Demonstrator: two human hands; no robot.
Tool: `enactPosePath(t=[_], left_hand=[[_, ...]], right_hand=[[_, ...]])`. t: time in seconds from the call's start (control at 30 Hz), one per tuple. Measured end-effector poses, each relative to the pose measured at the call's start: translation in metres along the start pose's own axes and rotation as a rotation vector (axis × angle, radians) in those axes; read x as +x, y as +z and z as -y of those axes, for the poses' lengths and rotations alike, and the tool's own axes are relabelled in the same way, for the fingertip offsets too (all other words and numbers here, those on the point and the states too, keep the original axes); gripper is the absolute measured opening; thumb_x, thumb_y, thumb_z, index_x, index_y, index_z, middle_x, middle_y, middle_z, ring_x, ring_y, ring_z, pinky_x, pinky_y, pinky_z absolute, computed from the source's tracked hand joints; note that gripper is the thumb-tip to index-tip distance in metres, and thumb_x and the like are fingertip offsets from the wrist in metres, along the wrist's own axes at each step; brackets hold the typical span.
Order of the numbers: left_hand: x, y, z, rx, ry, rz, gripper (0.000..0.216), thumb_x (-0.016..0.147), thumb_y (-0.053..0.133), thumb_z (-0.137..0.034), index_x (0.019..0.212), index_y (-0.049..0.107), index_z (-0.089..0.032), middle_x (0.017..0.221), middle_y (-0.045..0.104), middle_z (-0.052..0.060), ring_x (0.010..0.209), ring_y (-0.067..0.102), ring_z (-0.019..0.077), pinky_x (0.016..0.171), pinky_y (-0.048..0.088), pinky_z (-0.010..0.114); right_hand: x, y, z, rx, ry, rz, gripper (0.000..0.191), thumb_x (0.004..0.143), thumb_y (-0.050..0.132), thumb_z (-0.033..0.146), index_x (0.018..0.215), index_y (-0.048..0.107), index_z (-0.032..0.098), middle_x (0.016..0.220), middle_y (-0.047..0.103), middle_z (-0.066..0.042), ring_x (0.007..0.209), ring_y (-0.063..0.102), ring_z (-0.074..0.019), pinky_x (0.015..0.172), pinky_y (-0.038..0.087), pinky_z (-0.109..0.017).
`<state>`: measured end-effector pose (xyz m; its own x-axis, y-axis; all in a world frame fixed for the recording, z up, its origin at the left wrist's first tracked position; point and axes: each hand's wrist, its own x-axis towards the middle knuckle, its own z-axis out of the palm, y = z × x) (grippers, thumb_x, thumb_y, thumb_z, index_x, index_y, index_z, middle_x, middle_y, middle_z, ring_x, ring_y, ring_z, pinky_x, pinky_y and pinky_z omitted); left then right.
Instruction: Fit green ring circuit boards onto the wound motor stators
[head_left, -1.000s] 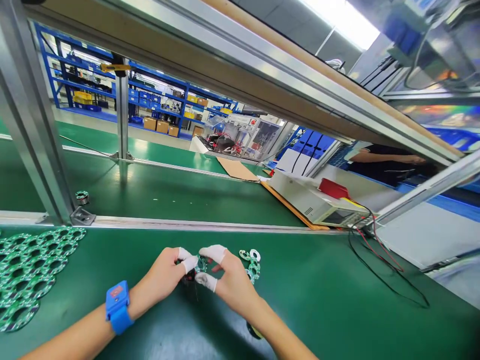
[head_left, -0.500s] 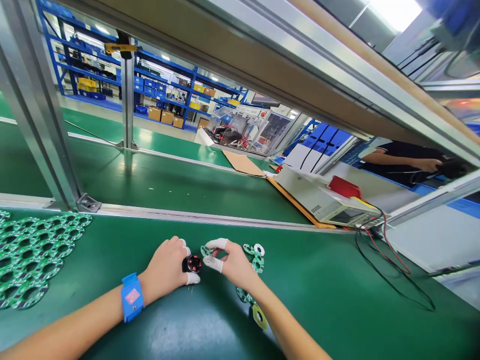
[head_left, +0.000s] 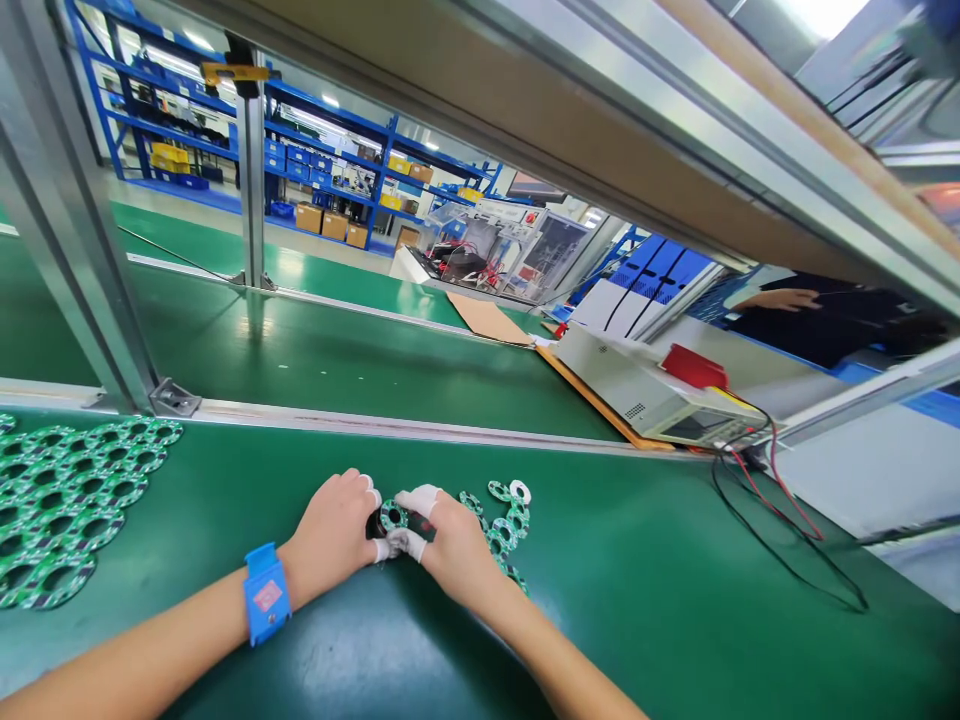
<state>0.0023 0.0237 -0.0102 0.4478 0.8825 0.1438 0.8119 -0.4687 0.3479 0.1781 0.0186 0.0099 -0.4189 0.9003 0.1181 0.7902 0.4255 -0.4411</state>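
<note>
Left hand (head_left: 341, 520), white finger covers, holds small dark round part (head_left: 373, 524), mostly hidden. Green ring-shaped circuit board (head_left: 385, 519) sits at its face. Right hand (head_left: 461, 550), also white-covered, has fingers at ring's right edge, grip unclear. Blue wrist strap (head_left: 267, 596) on left wrist. Loose green rings (head_left: 512, 527) just beyond right hand; bigger spread of green ring boards (head_left: 73, 505), left on glossy green desk (head_left: 675, 560). Beige metal instrument (head_left: 622, 385), back right, red piece (head_left: 694, 368) on top.

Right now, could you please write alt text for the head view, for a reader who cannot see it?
The left hand grips a mostly hidden dark part, and the right hand has its white-covered fingertips around a green ring board there. Similar boards lie on the green worktop to both sides.
</note>
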Motion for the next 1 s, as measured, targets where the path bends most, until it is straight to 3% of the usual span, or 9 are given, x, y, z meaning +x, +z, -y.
enactPosePath(t=[0.37,0.53,0.7,0.83,0.93,1.0], left_hand=[[0.001,-0.001,-0.001,-0.017,0.0,-0.007,0.017,0.074,0.063,-0.031,0.072,0.058,-0.015,0.08,0.056,0.007,0.08,0.049,0.0231,0.069,0.038,0.034],[0.0,-0.003,-0.003,-0.002,-0.008,0.012,0.012,0.072,0.062,-0.026,0.073,0.058,-0.015,0.082,0.057,0.007,0.081,0.05,0.0233,0.07,0.039,0.034],[-0.001,-0.009,-0.007,0.016,-0.03,0.031,0.01,0.073,0.059,-0.024,0.076,0.059,-0.014,0.084,0.058,0.008,0.082,0.051,0.0236,0.072,0.041,0.035],[-0.004,-0.028,-0.009,-0.029,-0.034,0.081,0.025,0.068,0.063,-0.03,0.087,0.061,-0.014,0.09,0.058,0.009,0.087,0.052,0.0255,0.077,0.043,0.036],[-0.01,-0.037,-0.012,-0.069,0.045,0.041,0.029,0.069,0.058,-0.014,0.097,0.058,-0.016,0.1,0.057,0.008,0.095,0.052,0.0228,0.083,0.043,0.033],[-0.014,-0.034,-0.016,-0.061,0.114,0.049,0.029,0.071,0.046,-0.001,0.091,0.059,-0.017,0.097,0.058,0.006,0.089,0.053,0.0185,0.079,0.045,0.029]], right_hand=[[0.001,0.004,0.0,-0.067,-0.011,0.009,0.024,0.08,0.063,0.026,0.103,0.065,0.02,0.088,0.066,-0.007,0.081,0.059,-0.0208,0.073,0.044,-0.03],[0.002,0.002,0.002,0.049,-0.027,-0.001,0.032,0.076,0.065,0.021,0.108,0.061,0.02,0.103,0.063,-0.007,0.092,0.057,-0.0212,0.078,0.045,-0.031],[0.009,-0.006,0.008,0.042,-0.015,0.06,0.029,0.072,0.069,0.023,0.1,0.064,0.018,0.092,0.065,-0.006,0.079,0.058,-0.0199,0.07,0.045,-0.029],[0.009,-0.008,0.013,0.011,-0.029,0.058,0.027,0.069,0.07,0.024,0.096,0.065,0.022,0.087,0.065,-0.002,0.077,0.058,-0.0187,0.07,0.043,-0.028],[0.007,-0.005,0.013,0.035,-0.026,0.048,0.025,0.069,0.069,0.023,0.094,0.065,0.022,0.086,0.064,-0.002,0.077,0.057,-0.0183,0.069,0.043,-0.027],[0.006,-0.004,0.01,0.098,-0.013,0.053,0.026,0.069,0.068,0.02,0.095,0.064,0.022,0.086,0.064,-0.002,0.077,0.057,-0.0181,0.068,0.044,-0.027]])
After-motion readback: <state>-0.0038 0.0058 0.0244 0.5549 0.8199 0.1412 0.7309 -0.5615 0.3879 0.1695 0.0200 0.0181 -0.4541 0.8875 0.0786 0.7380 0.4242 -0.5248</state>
